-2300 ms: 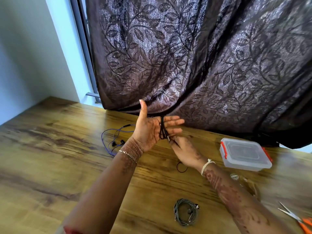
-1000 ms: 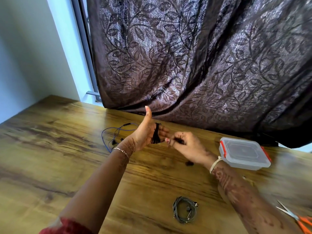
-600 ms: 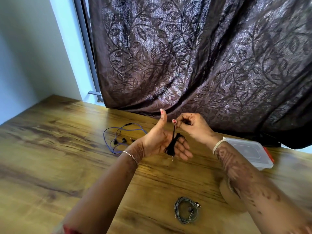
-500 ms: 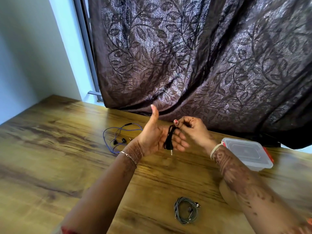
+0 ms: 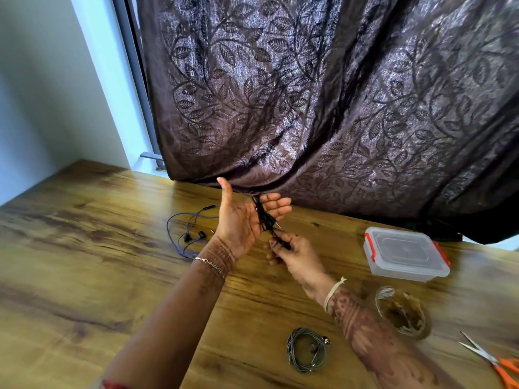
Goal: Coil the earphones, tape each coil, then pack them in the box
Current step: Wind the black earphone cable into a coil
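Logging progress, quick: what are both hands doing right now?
Left hand: open, fingers straight, thin black earphone cord wound around them.
Right hand: closed, pinching the same cord.

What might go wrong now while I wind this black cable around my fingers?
The black earphones sit on the straight fingers of the left hand, so the loops may slide off. The right hand pinches the loose end; releasing it to reach the tape roll may loosen the coil. The box is lidded, needing a free hand.
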